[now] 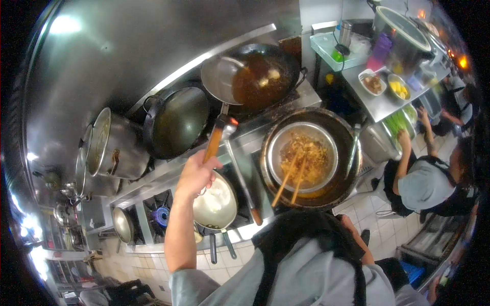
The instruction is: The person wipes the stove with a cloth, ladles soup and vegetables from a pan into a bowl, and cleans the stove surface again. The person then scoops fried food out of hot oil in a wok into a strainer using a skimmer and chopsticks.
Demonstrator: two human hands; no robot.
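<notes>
My left hand [196,172] is wrapped round the wooden handle of a large round skimmer [217,76]. Its head dips at the left side of a wok [291,58] holding brown liquid with pale pieces. A ladle [236,163] with a wooden handle end lies across the stove edge, beside that hand. Under the hand is a pale pan [223,204] with white contents. My right hand [347,222] hangs low by my apron, its fingers hidden. Nearest to it is a big dark pot [352,186] bearing a metal strainer bowl [274,168] of browned bits, with chopsticks [287,178] in it.
Tongs [353,150] rest on the dark pot's right side. Left of the liquid-filled wok stand another wok [186,120] and a tall stockpot [127,155]. A blue flame [162,216] burns at lower left. On the right a co-worker [426,183] handles greens [397,123] beside a steel table [377,107].
</notes>
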